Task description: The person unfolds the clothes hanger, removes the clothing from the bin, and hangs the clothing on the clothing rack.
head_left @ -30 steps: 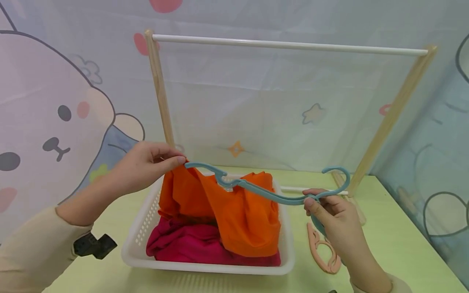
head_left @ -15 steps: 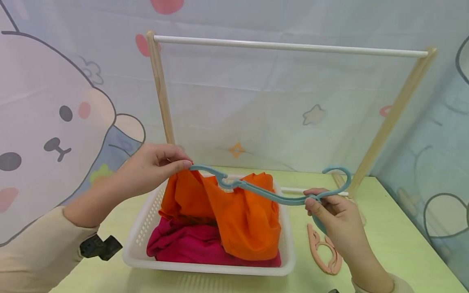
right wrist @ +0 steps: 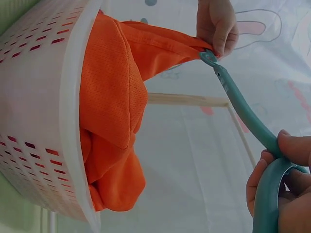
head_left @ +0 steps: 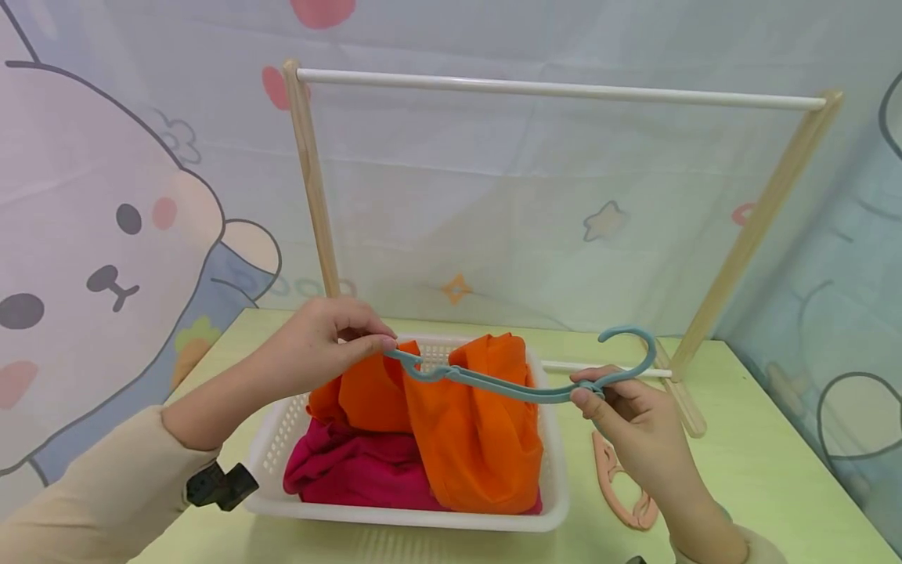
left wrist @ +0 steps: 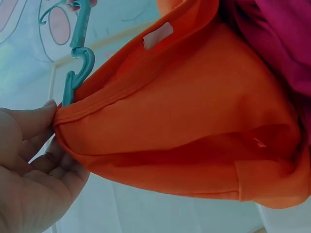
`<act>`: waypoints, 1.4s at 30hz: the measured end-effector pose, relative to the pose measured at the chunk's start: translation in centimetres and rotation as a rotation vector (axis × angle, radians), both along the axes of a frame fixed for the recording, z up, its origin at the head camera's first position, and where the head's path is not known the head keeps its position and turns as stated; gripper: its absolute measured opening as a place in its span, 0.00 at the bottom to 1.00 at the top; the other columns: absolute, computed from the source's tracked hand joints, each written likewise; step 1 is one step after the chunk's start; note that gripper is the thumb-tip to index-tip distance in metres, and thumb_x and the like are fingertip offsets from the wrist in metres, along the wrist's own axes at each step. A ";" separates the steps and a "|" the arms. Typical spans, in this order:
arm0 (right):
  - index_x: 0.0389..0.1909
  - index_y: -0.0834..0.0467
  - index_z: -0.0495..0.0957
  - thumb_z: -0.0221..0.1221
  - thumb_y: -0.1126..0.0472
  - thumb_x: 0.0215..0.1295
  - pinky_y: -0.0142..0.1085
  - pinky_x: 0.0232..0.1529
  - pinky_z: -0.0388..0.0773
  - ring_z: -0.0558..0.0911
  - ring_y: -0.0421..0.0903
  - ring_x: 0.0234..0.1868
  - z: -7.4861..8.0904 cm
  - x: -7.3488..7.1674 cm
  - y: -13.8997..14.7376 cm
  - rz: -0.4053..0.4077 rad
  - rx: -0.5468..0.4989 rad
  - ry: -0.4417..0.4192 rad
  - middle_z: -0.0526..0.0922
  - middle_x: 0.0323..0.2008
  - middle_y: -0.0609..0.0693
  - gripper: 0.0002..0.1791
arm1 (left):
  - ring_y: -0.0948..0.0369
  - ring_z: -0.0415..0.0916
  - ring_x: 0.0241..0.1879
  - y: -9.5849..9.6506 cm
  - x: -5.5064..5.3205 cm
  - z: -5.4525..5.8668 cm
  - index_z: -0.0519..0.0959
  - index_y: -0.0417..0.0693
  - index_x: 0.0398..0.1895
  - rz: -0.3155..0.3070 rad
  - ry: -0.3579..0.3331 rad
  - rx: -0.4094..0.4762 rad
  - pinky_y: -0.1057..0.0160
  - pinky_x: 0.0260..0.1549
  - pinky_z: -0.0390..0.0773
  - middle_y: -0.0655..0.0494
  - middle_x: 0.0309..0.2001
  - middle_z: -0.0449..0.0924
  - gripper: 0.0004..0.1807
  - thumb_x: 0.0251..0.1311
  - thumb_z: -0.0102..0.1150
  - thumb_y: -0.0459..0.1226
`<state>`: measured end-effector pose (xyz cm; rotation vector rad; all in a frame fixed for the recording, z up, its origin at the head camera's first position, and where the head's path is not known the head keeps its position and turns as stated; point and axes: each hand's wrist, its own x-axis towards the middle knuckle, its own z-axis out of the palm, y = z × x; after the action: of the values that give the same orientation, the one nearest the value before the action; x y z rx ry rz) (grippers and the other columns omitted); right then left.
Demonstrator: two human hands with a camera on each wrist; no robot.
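My left hand [head_left: 331,345] pinches an orange garment [head_left: 486,439] by the edge of its opening. One end of a blue-green folding hanger [head_left: 493,384] runs inside that edge at the fingertips, as the left wrist view shows; its tip is hidden in the cloth. With thumb and fingers, my right hand [head_left: 644,427] grips the hanger at the joint below its hook. Most of the orange garment lies bunched in a white basket [head_left: 553,470], on top of a magenta cloth [head_left: 359,470]. A small white label [left wrist: 158,36] shows inside the opening.
Behind the basket stands a rack with wooden posts [head_left: 310,172] and a white top rail [head_left: 564,90]. A folded peach hanger [head_left: 609,486] lies on the pale green table [head_left: 782,470], partly behind my right hand. A patterned backdrop hangs behind.
My left hand has moved right and slightly down with the garment's edge, covering more of the hanger's end. My right hand keeps its grip, and the hook has shifted a little left.
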<state>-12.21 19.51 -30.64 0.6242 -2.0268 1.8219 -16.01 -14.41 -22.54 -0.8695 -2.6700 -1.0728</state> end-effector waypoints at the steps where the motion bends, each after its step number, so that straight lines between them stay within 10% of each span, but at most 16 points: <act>1: 0.41 0.57 0.83 0.57 0.76 0.63 0.23 0.35 0.76 0.76 0.36 0.31 0.0 0.0 0.0 -0.003 -0.001 0.007 0.83 0.39 0.42 0.14 | 0.59 0.73 0.34 0.1 0.0 0.0 0.87 0.46 0.33 -0.002 0.002 0.000 0.64 0.34 0.79 0.60 0.30 0.81 0.04 0.59 0.64 0.31; 21: 0.41 0.64 0.83 0.58 0.76 0.63 0.26 0.26 0.70 0.74 0.38 0.28 0.3 0.0 0.3 -0.089 -0.007 0.023 0.82 0.35 0.43 0.10 | 0.56 0.81 0.43 -1.9 -0.3 -0.5 0.83 0.37 0.48 -0.048 -0.152 0.135 0.67 0.40 0.82 0.46 0.48 0.80 0.14 0.58 0.64 0.30; 42: 0.42 0.65 0.82 0.56 0.83 0.58 0.23 0.32 0.75 0.76 0.39 0.30 0.3 -0.8 -0.5 0.120 -0.074 0.236 0.83 0.36 0.47 0.16 | 0.64 0.77 0.29 0.0 -0.6 -2.1 0.87 0.41 0.39 -0.119 0.019 0.087 0.68 0.26 0.78 0.56 0.33 0.86 0.10 0.53 0.68 0.29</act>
<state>-13.01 18.99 -30.29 0.9100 -1.7944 1.7851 -16.57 -14.46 -24.60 -1.0269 -2.5630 -1.1891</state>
